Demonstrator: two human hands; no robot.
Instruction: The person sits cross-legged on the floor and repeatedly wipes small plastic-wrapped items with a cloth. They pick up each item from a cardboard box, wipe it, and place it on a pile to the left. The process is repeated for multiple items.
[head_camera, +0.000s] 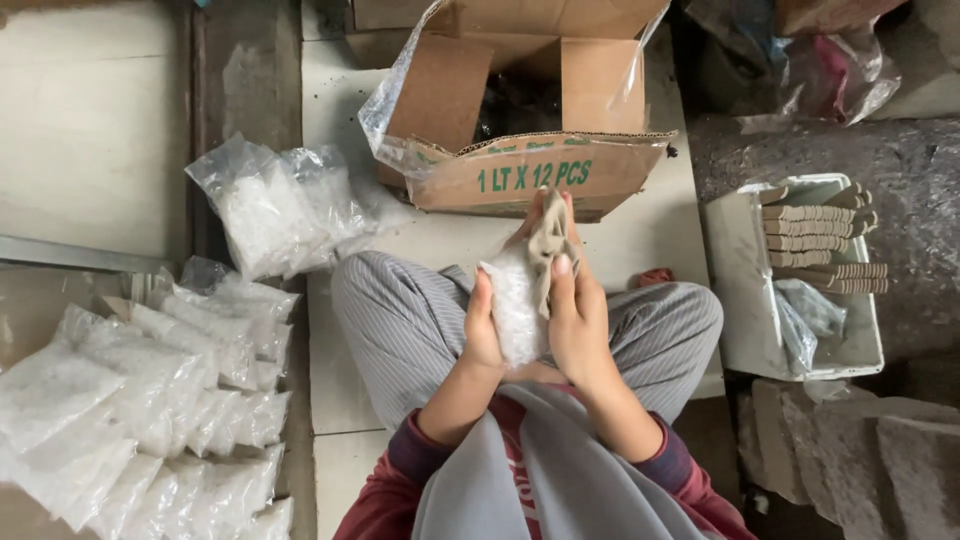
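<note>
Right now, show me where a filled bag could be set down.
Bare floor lies between the cardboard box and the knees, and top left beyond the loose bags. The bag pile crowds the lower left; the white tray fills the right.

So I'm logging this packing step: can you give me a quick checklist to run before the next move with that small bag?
1. Small clear bag of white grains held in both hands: ok.
2. Left hand cupping the bag's side: ok.
3. Right hand pinching the beige strip at the bag's top: ok.
4. Bag sealed: cannot tell.
5. Filled bags piled on the floor to the left: ok.
6. Cardboard box ahead standing open: ok.
</note>
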